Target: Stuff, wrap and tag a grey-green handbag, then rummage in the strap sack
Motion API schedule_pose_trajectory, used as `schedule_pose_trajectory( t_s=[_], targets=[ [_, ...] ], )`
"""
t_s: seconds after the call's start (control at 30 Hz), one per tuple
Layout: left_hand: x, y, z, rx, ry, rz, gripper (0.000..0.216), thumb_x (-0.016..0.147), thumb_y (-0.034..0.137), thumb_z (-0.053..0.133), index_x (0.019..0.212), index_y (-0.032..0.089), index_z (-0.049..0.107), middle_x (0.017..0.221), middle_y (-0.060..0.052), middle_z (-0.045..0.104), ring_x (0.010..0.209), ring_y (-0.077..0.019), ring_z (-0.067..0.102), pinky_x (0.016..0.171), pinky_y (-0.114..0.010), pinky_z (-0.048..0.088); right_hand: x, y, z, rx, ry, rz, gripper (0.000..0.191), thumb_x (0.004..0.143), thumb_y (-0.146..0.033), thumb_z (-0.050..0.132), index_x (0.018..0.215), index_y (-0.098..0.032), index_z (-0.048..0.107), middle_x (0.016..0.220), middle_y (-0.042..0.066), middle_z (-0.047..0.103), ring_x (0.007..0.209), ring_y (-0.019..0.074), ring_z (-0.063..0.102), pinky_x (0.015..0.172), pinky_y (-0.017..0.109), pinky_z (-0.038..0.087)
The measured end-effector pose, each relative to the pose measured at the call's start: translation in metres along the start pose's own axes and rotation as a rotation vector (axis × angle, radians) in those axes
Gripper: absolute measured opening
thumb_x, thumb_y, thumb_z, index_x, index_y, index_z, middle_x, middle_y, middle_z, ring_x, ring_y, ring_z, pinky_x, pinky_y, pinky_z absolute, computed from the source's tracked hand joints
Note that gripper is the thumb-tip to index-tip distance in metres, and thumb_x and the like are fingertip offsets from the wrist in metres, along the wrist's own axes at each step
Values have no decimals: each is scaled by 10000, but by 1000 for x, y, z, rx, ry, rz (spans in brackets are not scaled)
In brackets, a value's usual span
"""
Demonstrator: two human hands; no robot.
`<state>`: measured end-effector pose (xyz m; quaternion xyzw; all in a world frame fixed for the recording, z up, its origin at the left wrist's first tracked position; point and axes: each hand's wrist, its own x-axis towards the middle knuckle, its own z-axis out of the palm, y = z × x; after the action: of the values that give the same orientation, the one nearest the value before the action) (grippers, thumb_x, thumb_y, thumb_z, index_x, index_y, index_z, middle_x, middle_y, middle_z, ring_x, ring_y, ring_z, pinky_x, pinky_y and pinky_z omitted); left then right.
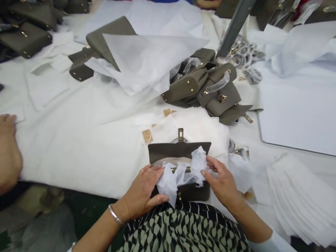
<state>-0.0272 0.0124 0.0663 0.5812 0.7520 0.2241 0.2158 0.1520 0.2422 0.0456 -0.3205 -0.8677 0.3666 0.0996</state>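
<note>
Place: at the near edge of the white-covered desk (67,140), right against the person's patterned lap, lies a small olive-grey leather handbag (180,151) with its flap thrown back and a gold clasp (180,134) standing up.
Left hand (145,186): its grip is closed loosely, fingers curled over a wad of crumpled white tissue paper (183,172) at the bag's mouth.
Right hand (222,182): fingertips pinch the same tissue from the other side; grip closed on the paper.
Step in hand: stuffing, I'd judge; the tissue sits half in the opening, half bunched above it.
What the move calls for: probably pressing the wad down evenly between both grips so the flap can fold over without paper catching at the clasp.
Beyond the grips: a heap of matching olive handbags (205,87) and loose white sheets (146,57).
Right of the right grip: a fanned stack of white tissue sheets (302,201).
Far left: another person's hand (2,135) resting on the desk.
Writing: small tan paper tags (147,135) lie just past the bag; nothing on them is legible, and no brand can be read.
</note>
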Motion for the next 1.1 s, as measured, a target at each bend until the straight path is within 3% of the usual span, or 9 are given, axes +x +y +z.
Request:
schedule_pose_trajectory(
  t_s=[0.1,0.2,0.33,0.5,0.6,0.7,0.83,0.93,1.1],
  targets=[
    [-6,4,3,86,13,31,413,962,393,414,1300,163,468,1310,-105,561,1247,-244,435,1066,-457,321,-9,-5,0,-150,13,-362,252,916,-199,468,1120,-178,615,1109,92,667,1038,226,590,940,439,467],
    [-3,10,5,135,25,6,301,971,364,384,1095,195,600,1123,-72,631,1036,-234,515,886,-409,397,-18,-10,-1,-255,-68,-572,286,907,-85,424,1087,-163,633,1143,91,657,1040,214,578,938,419,456],
    [13,24,3,249,-55,-46,324,967,384,376,876,199,626,866,-44,629,859,-232,530,770,-412,392,-21,-21,1,-284,-175,-584,311,903,-76,392,1065,-153,647,1092,107,653,969,216,562,884,404,489],
    [35,36,5,319,-163,-149,185,871,229,498,771,179,645,811,-61,655,811,-237,579,723,-388,425,-17,-40,5,-113,-354,-593,290,929,-113,370,1050,-169,627,1008,89,648,912,190,552,846,349,492],
    [38,36,8,320,-185,-150,142,838,198,522,779,182,650,819,-58,662,823,-241,592,719,-375,445,-11,-47,6,-171,-598,-596,231,954,-265,424,1002,-182,634,935,67,651,877,197,560,833,348,469],
    [33,34,9,302,-190,-107,178,877,256,507,791,183,645,840,-59,658,845,-251,589,747,-394,464,-9,-45,5,-231,-763,-605,339,945,-456,440,1012,-190,639,913,63,653,882,212,566,834,351,451],
    [19,30,6,214,-157,-109,173,895,292,520,940,193,656,908,-50,660,895,-247,580,815,-397,497,-11,-39,7,-250,-794,-602,422,954,-510,379,1022,-179,632,942,70,652,893,216,567,832,351,443],
    [12,28,7,148,-155,-80,332,843,281,626,1166,203,602,1079,-52,657,988,-246,570,880,-378,507,-11,-39,9,-239,-788,-601,415,951,-509,390,1043,-185,632,955,68,651,899,212,568,833,352,446],
    [27,38,21,191,-392,-15,226,910,158,484,1070,159,643,1043,-65,689,971,-221,612,901,-334,511,-19,-35,7,-206,-701,-620,299,942,-405,467,1012,-175,645,961,67,664,910,200,584,856,351,470]
  ],
)
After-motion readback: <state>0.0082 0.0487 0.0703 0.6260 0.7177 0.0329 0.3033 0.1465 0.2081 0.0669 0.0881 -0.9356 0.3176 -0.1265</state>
